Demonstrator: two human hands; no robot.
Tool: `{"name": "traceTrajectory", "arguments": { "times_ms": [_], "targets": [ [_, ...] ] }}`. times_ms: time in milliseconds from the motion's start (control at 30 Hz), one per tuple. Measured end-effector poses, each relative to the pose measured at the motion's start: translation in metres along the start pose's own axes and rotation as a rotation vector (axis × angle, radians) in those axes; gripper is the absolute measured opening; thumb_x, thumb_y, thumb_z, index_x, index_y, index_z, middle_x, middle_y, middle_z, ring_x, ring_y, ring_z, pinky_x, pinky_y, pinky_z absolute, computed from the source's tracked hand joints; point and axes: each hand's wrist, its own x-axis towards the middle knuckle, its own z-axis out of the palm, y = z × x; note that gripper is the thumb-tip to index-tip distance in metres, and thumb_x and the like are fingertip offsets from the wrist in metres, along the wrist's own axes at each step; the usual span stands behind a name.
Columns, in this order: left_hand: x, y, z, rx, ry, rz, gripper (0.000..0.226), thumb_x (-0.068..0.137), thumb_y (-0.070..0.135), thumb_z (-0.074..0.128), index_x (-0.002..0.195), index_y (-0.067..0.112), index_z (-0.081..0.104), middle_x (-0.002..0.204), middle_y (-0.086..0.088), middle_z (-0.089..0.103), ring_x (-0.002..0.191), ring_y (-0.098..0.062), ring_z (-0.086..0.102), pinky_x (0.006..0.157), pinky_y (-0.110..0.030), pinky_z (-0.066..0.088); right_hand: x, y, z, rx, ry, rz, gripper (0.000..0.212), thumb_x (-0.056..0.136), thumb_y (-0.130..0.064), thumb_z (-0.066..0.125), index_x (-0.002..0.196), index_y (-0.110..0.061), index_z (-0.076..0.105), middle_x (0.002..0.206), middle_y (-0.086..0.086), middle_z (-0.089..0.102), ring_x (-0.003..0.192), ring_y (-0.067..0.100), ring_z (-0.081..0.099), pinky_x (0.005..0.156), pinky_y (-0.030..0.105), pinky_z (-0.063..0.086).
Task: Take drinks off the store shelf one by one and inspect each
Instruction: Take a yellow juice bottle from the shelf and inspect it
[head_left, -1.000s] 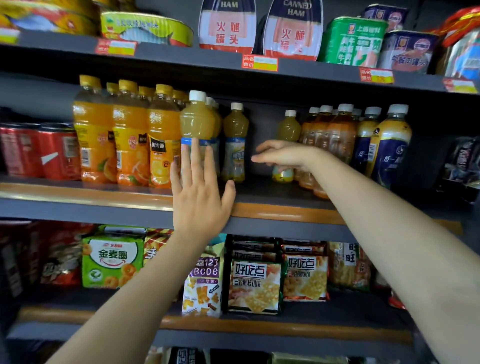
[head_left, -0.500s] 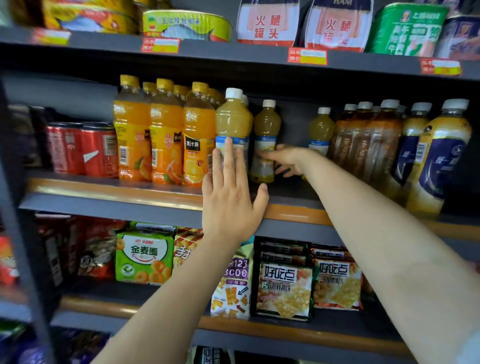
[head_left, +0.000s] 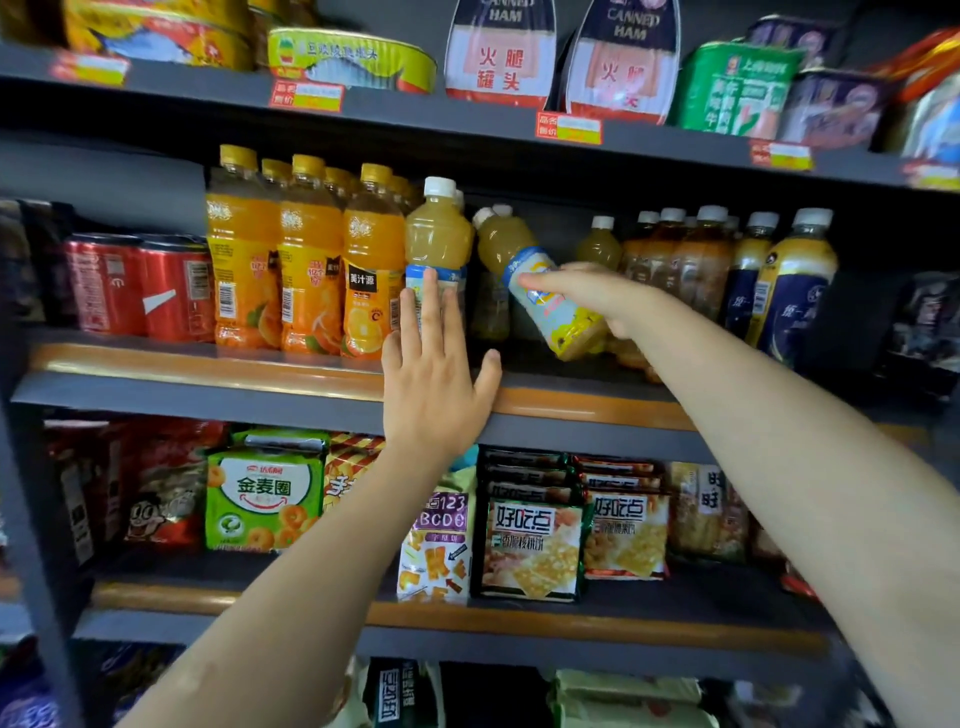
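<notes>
Right hand (head_left: 597, 296) has its fingers (head_left: 550, 285) wrapped over the label of a pale juice bottle (head_left: 540, 291), and that bottle is tilted hard, white cap leaning up and left, base swung out toward the front lip of the drinks shelf (head_left: 208, 364). Where it sits there is a dark open gap in the row, with one more pale bottle (head_left: 600, 244) standing further back just behind the hand. Left hand (head_left: 436, 384) is flat and spread, fingers straight and pointing up, fingertips against the label of the upright pale bottle (head_left: 436, 239) just left of the gap, thumb splayed out over the orange shelf edge; it grips nothing. Tight on the left: orange juice bottles (head_left: 306, 260) packed shoulder to shoulder, red cans (head_left: 140, 286) beyond them. On the right, amber tea bottles (head_left: 696, 260) and navy-labelled bottles (head_left: 789, 291) crowd close. Overhead, the canned-goods shelf (head_left: 467, 111) leaves little headroom above the caps.
</notes>
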Motion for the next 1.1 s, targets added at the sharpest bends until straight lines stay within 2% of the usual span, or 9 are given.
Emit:
{"name": "traceTrajectory", "arguments": {
  "times_ms": [133, 267, 400, 567, 700, 867, 1000, 1067, 1100],
  "targets": [
    [0.000, -0.003, -0.001, -0.076, 0.012, 0.026, 0.078, 0.098, 0.056, 0.020, 0.161, 0.009, 0.012, 0.169, -0.012, -0.001, 0.155, -0.032, 0.004, 0.121, -0.048, 0.020, -0.034, -0.008, -0.016, -0.008, 0.025, 0.042, 0.051, 0.081, -0.049, 0.080, 0.115, -0.012, 0.069, 0.103, 0.008, 0.076, 0.089, 0.021, 0.074, 0.072, 0.031, 0.057],
    [-0.014, 0.000, -0.013, -0.388, 0.092, 0.113, 0.065, 0.100, 0.048, 0.036, 0.151, 0.007, 0.037, 0.165, -0.014, 0.021, 0.153, -0.029, 0.014, 0.123, -0.039, 0.012, -0.075, -0.011, -0.006, 0.164, 0.033, 0.014, 0.042, 0.083, -0.045, 0.078, 0.107, -0.010, 0.073, 0.100, 0.012, 0.077, 0.083, 0.023, 0.076, 0.073, 0.035, 0.059],
    [-0.050, 0.015, -0.050, -1.012, -0.120, -0.015, 0.048, 0.099, 0.044, 0.050, 0.140, 0.019, 0.050, 0.127, 0.003, 0.062, 0.120, -0.010, 0.055, 0.103, -0.037, 0.047, -0.134, -0.007, 0.027, 0.438, -0.019, -0.013, 0.029, 0.091, -0.039, 0.070, 0.099, -0.011, 0.073, 0.088, 0.009, 0.077, 0.074, 0.022, 0.074, 0.068, 0.033, 0.060],
    [-0.092, 0.015, -0.076, -1.678, -0.326, -0.266, 0.043, 0.089, 0.024, 0.072, 0.127, 0.020, 0.053, 0.094, -0.007, 0.073, 0.086, -0.021, 0.072, 0.072, -0.035, 0.060, -0.201, 0.014, 0.093, 0.694, 0.025, -0.085, 0.035, 0.077, -0.036, 0.071, 0.103, -0.012, 0.073, 0.093, 0.011, 0.077, 0.080, 0.022, 0.074, 0.072, 0.035, 0.061],
    [-0.127, -0.004, -0.074, -1.785, -0.354, -0.404, 0.040, 0.083, 0.019, 0.071, 0.120, 0.019, 0.059, 0.098, -0.009, 0.074, 0.086, -0.024, 0.072, 0.070, -0.035, 0.060, -0.225, 0.037, 0.144, 0.754, 0.157, -0.068, 0.036, 0.083, -0.046, 0.071, 0.106, -0.018, 0.072, 0.104, 0.013, 0.077, 0.096, 0.030, 0.074, 0.083, 0.043, 0.060],
    [-0.156, -0.032, -0.066, -1.819, -0.444, -0.593, 0.026, 0.079, 0.018, 0.072, 0.104, 0.015, 0.070, 0.093, -0.005, 0.076, 0.085, -0.019, 0.072, 0.070, -0.031, 0.059, -0.237, 0.067, 0.194, 0.834, 0.213, 0.030, 0.071, 0.084, -0.069, 0.052, 0.127, -0.014, 0.065, 0.121, 0.012, 0.073, 0.115, 0.029, 0.068, 0.103, 0.053, 0.051],
    [-0.167, -0.058, -0.068, -1.919, -0.643, -0.787, 0.027, 0.079, 0.020, 0.068, 0.104, 0.009, 0.068, 0.089, -0.010, 0.076, 0.076, -0.018, 0.072, 0.067, -0.028, 0.060, -0.238, 0.083, 0.215, 0.794, 0.209, 0.039, 0.085, 0.069, -0.078, 0.069, 0.131, -0.020, 0.064, 0.137, 0.005, 0.065, 0.131, 0.022, 0.057, 0.114, 0.051, 0.041],
    [-0.178, -0.081, -0.064, -1.961, -0.759, -0.672, 0.014, 0.095, 0.016, 0.057, 0.104, 0.006, 0.062, 0.058, -0.015, 0.068, 0.054, -0.004, 0.066, 0.055, -0.014, 0.052, -0.237, 0.085, 0.222, 0.834, 0.162, 0.063, 0.076, 0.065, -0.072, 0.074, 0.121, -0.021, 0.068, 0.128, 0.006, 0.070, 0.123, 0.023, 0.063, 0.110, 0.049, 0.046],
    [-0.182, -0.094, -0.061, -1.981, -0.772, -0.740, 0.015, 0.103, 0.009, 0.045, 0.095, 0.007, 0.057, 0.035, -0.009, 0.054, 0.037, 0.002, 0.057, 0.045, -0.007, 0.042, -0.239, 0.085, 0.226, 0.857, 0.123, 0.078, 0.076, 0.061, -0.071, 0.077, 0.117, -0.020, 0.069, 0.124, 0.007, 0.071, 0.117, 0.026, 0.065, 0.106, 0.054, 0.048]
  ]
}}
